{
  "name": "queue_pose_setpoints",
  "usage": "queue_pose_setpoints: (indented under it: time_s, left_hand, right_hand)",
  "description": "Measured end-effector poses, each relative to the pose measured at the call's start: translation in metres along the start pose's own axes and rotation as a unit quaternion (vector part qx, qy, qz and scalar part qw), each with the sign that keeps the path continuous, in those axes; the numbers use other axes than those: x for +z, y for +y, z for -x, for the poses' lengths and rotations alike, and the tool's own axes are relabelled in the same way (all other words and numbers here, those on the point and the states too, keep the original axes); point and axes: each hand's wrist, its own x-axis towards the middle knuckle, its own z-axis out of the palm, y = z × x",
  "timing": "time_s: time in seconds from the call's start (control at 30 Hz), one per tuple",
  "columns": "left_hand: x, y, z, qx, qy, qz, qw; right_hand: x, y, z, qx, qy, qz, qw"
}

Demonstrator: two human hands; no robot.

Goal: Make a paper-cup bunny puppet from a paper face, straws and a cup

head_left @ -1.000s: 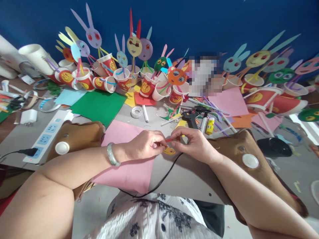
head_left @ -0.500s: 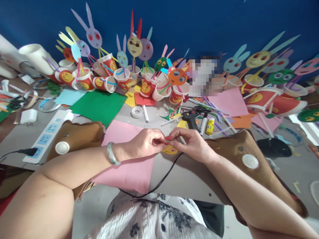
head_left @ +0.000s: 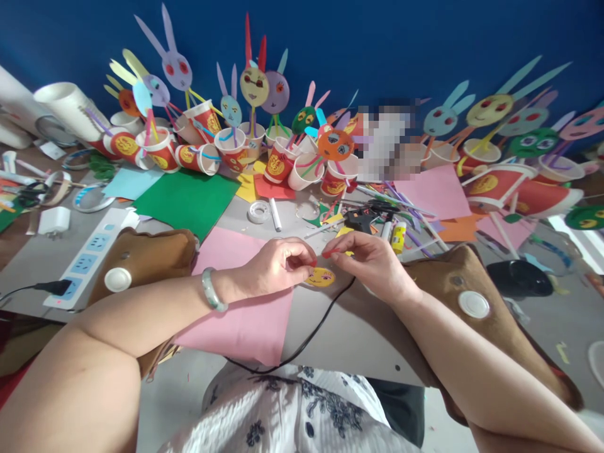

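Observation:
Pinched between the fingertips of my right hand [head_left: 372, 264] is a small red paper piece [head_left: 331, 253]. My left hand [head_left: 287, 264], with a bracelet on its wrist, is also closed in a pinch; a trace of red shows at its fingertips, too small to make out. A narrow gap separates the two hands. Below them, a yellow paper face [head_left: 321, 277] with drawn eyes and mouth lies on the grey table [head_left: 349, 340]. Its left edge is partly covered by my left fingers. A pink paper sheet [head_left: 240, 327] lies under my left forearm.
Paper cups with rabbit-like paper heads [head_left: 337, 146] line the back. A black glue gun [head_left: 361, 219], glue stick [head_left: 399, 238] and tape roll [head_left: 259, 212] lie beyond my hands. Brown cushions [head_left: 448, 283] flank me; a power strip [head_left: 89, 255] is left, and a black cable [head_left: 311, 340] crosses in front.
My hands have moved apart, the right one slightly up and to the right with the red paper piece. More of the yellow paper face now shows beneath them.

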Motion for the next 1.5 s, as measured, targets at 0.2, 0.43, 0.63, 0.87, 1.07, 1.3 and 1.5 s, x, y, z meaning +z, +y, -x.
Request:
queue_pose_setpoints:
  time_s: [0.2,0.43,0.63,0.87,1.07,1.3,1.5]
  left_hand:
    - [-0.001,-0.004,-0.001,-0.098,-0.006,0.057,0.994]
    - [0.001,-0.008,-0.001,-0.109,0.001,0.063,0.992]
    - [0.001,-0.010,-0.001,-0.123,-0.002,0.052,0.991]
    - [0.000,-0.005,0.000,-0.150,-0.003,0.053,0.987]
    - [0.000,-0.007,0.001,-0.153,-0.010,0.057,0.986]
    - [-0.003,-0.009,-0.003,-0.175,-0.020,0.100,0.979]
    - [-0.005,-0.004,-0.006,-0.196,-0.031,0.129,0.972]
  right_hand:
    - [-0.005,-0.002,0.000,0.035,-0.035,-0.008,0.999]
    - [-0.002,-0.007,0.002,0.053,-0.052,0.001,0.997]
    - [-0.001,-0.008,0.002,0.062,-0.064,0.017,0.996]
    - [0.000,-0.012,0.003,0.064,-0.072,0.016,0.995]
    - [0.001,-0.007,0.004,0.061,-0.073,0.005,0.995]
    - [0.004,-0.006,0.003,0.051,-0.021,0.012,0.998]
    - [0.007,-0.006,0.003,0.060,0.000,0.010,0.998]
